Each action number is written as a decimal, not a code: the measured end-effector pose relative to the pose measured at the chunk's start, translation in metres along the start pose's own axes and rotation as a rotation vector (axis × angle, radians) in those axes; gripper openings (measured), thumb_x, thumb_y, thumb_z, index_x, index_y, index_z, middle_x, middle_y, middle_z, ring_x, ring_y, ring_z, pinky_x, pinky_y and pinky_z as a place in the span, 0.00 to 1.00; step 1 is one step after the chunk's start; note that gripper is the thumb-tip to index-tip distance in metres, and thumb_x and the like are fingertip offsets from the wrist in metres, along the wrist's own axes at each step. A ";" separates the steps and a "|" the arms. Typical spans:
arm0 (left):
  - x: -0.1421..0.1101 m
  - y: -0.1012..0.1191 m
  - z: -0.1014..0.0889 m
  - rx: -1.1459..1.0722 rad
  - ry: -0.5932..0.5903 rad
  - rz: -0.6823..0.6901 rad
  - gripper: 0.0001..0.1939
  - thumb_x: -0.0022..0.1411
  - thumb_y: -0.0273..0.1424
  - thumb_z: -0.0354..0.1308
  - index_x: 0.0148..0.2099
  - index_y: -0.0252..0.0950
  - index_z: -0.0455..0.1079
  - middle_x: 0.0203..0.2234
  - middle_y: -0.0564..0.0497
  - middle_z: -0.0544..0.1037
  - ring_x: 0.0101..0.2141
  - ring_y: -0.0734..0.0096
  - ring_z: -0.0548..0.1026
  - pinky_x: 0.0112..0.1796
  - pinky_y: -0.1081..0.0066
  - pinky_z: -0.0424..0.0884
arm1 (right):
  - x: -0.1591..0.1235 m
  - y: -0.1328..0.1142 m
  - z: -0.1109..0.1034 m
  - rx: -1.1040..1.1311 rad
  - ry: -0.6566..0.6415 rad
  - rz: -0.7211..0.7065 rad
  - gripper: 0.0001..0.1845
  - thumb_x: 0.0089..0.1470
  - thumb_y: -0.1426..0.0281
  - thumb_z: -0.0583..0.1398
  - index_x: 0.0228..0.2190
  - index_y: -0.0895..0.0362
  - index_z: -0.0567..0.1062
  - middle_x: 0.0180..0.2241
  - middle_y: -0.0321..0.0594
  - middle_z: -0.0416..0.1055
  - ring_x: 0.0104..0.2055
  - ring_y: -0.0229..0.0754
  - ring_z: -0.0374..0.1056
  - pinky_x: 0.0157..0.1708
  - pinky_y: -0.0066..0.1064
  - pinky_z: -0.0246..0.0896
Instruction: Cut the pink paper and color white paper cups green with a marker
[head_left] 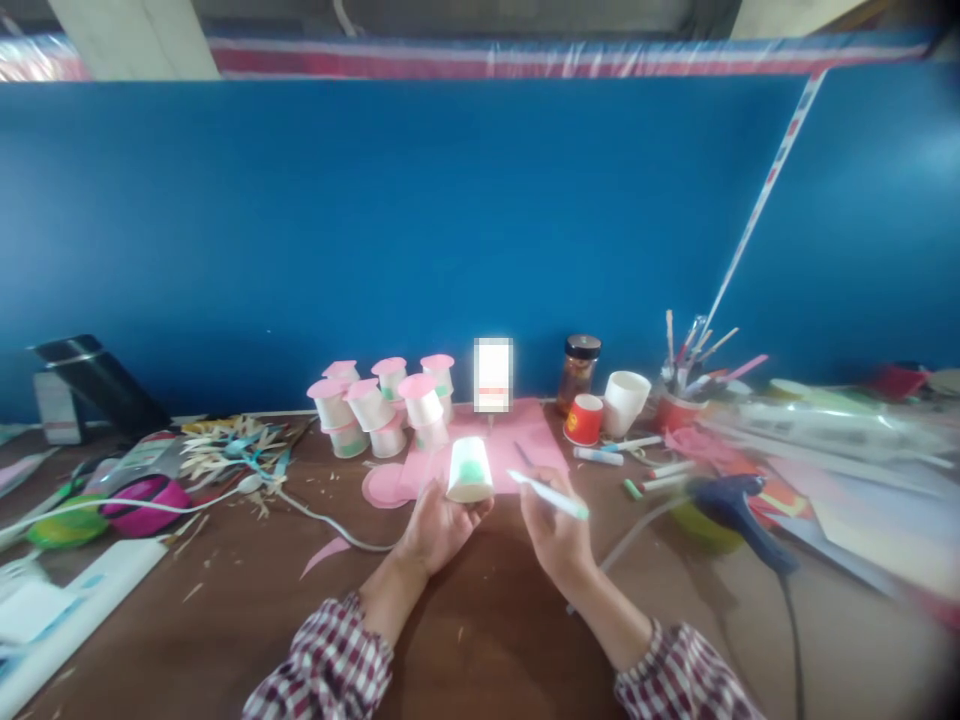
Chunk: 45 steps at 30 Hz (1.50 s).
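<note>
A white paper cup [470, 466] with a green patch on its side lies tilted in my left hand [442, 525], the fingers curled beneath it. My right hand [556, 525] grips a white marker [553, 495] with a green end, its tip pointing toward the cup but apart from it. Behind the cup, pink paper [529, 430] covers part of the table. To the left stand several white cups [370, 405] stacked in pairs and topped with pink paper discs; some show green marks.
A lidded jar [580, 370], a red cup [583, 420] and white cups [625, 403] stand at the back right. A blue glue gun [742, 510] lies at right near papers [862, 520]. White power strip [82, 615] and cable [337, 530] occupy the left.
</note>
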<state>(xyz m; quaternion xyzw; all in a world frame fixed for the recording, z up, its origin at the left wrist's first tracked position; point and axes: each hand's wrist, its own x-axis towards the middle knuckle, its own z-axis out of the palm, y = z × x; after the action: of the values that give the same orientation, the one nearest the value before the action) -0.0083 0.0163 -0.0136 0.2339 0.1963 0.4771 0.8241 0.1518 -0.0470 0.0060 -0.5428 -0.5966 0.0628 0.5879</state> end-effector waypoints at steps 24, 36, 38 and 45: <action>0.020 -0.002 -0.002 0.001 0.109 0.027 0.10 0.59 0.30 0.56 0.43 0.31 0.70 0.34 0.45 0.78 0.35 0.65 0.76 0.41 0.64 0.72 | 0.007 0.006 0.000 0.109 0.016 0.127 0.14 0.57 0.62 0.55 0.33 0.60 0.74 0.24 0.39 0.71 0.23 0.38 0.64 0.24 0.28 0.62; 0.000 0.000 0.000 -0.022 -0.117 -0.039 0.20 0.61 0.42 0.53 0.45 0.31 0.72 0.37 0.44 0.78 0.41 0.63 0.73 0.49 0.61 0.65 | 0.005 0.002 0.000 0.191 -0.019 0.164 0.10 0.58 0.63 0.55 0.30 0.57 0.70 0.23 0.36 0.68 0.26 0.38 0.65 0.26 0.27 0.60; 0.000 -0.002 -0.002 -0.008 -0.150 -0.043 0.20 0.60 0.43 0.54 0.45 0.31 0.72 0.38 0.44 0.78 0.42 0.63 0.73 0.50 0.60 0.64 | 0.005 0.000 -0.001 0.207 -0.019 0.179 0.09 0.58 0.65 0.56 0.30 0.57 0.70 0.24 0.36 0.68 0.25 0.38 0.65 0.26 0.27 0.61; 0.000 -0.007 -0.002 0.065 -0.174 0.035 0.11 0.59 0.30 0.58 0.45 0.34 0.72 0.39 0.47 0.77 0.43 0.66 0.72 0.51 0.60 0.62 | 0.004 -0.007 0.000 0.209 -0.023 0.189 0.09 0.58 0.66 0.55 0.28 0.57 0.70 0.22 0.34 0.67 0.23 0.36 0.63 0.23 0.25 0.60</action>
<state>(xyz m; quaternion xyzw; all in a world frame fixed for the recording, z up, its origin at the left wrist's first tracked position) -0.0047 0.0141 -0.0196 0.3043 0.1352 0.4625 0.8217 0.1490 -0.0476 0.0137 -0.5316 -0.5400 0.1858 0.6255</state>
